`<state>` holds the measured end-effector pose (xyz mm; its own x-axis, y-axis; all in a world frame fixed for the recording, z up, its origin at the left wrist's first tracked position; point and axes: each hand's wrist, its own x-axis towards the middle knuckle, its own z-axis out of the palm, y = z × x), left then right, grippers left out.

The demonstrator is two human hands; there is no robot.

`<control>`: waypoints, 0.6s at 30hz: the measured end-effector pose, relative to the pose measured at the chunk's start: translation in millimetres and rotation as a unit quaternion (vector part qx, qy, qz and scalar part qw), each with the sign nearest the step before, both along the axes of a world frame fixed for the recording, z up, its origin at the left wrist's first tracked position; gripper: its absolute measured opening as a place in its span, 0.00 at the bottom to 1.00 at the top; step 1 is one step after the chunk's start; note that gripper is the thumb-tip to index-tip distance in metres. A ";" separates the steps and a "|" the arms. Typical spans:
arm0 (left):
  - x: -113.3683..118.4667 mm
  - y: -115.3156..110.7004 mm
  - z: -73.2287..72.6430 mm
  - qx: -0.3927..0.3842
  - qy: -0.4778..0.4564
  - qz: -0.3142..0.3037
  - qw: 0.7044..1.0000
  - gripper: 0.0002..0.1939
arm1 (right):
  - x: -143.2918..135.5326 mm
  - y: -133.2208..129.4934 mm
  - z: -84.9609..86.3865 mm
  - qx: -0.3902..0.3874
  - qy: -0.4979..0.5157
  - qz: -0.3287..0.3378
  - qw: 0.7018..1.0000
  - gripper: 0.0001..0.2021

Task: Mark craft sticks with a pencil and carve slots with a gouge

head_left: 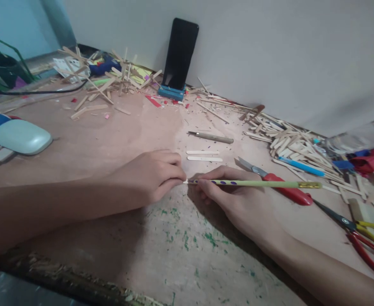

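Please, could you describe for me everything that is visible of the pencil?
The pencil is slim and pale yellow-green, with dark purple oval spots toward its writing end and a gold-coloured, metal-looking band near the other. It lies nearly horizontal across the view, in the grip of the right hand, its unclear tip near the left hand.

Single head-worn view, taken from the person's side of the table (110,246), across from the phone (181,55). Lens looked forward and down, toward the phone and the surface before it. Left hand (161,174) and right hand (238,191) lay at close range, clearly nearer the lens than the phone. Coverage ran from the wall (270,51) behind the phone to the table's front edge (62,278), well before the phone and to its left.
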<state>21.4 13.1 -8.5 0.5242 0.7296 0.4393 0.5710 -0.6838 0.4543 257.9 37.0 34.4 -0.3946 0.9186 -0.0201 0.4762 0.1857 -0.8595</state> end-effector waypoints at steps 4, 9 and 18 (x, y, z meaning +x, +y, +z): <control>0.5 0.4 -0.4 0.000 -0.001 0.000 1.000 0.11 | -0.8 0.5 -1.2 -0.002 0.001 0.007 1.000 0.09; 0.8 0.0 -0.9 -0.002 0.001 0.002 1.000 0.11 | -0.8 -0.1 -0.3 -0.001 -0.001 0.008 1.000 0.08; 1.0 -0.5 -0.5 -0.006 0.002 0.003 1.000 0.11 | -1.8 -0.3 0.1 -0.001 -0.006 0.005 1.000 0.08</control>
